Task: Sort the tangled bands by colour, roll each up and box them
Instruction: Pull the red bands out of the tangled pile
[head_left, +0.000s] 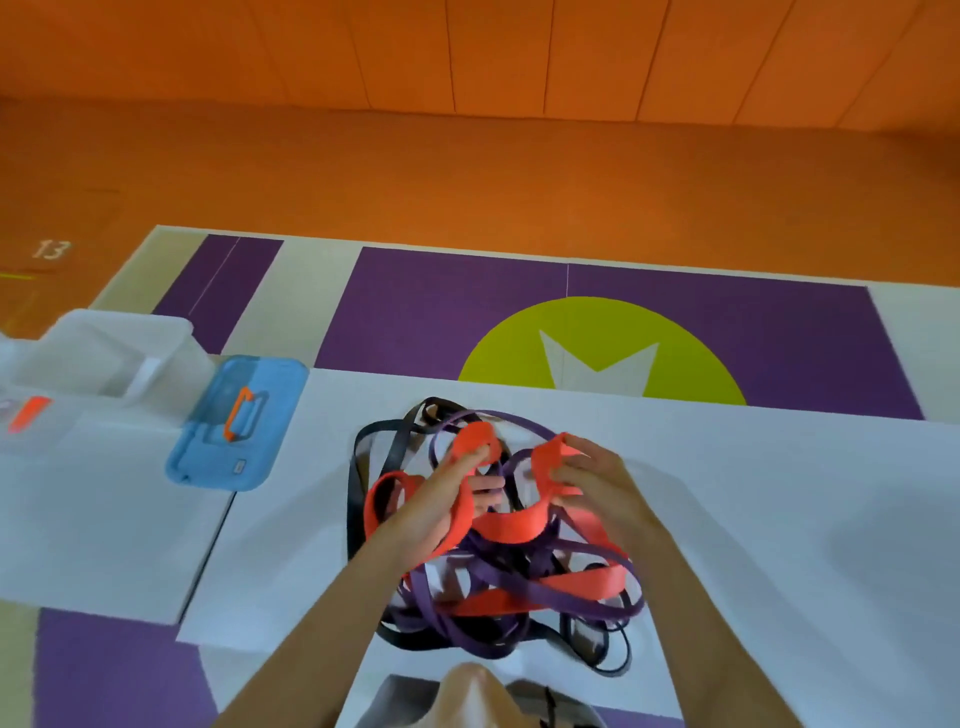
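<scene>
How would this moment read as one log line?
stage: untangling | left hand: gripping red band | right hand: gripping red band | boxed: none seen

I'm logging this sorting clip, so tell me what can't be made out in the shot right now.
- Head view: how many bands are in the tangled pile; loops overlap and the left hand and right hand cover part.
- Clear box: blurred and cut by the left edge, contents unreadable.
- Blue lid: small label too tiny to read.
</scene>
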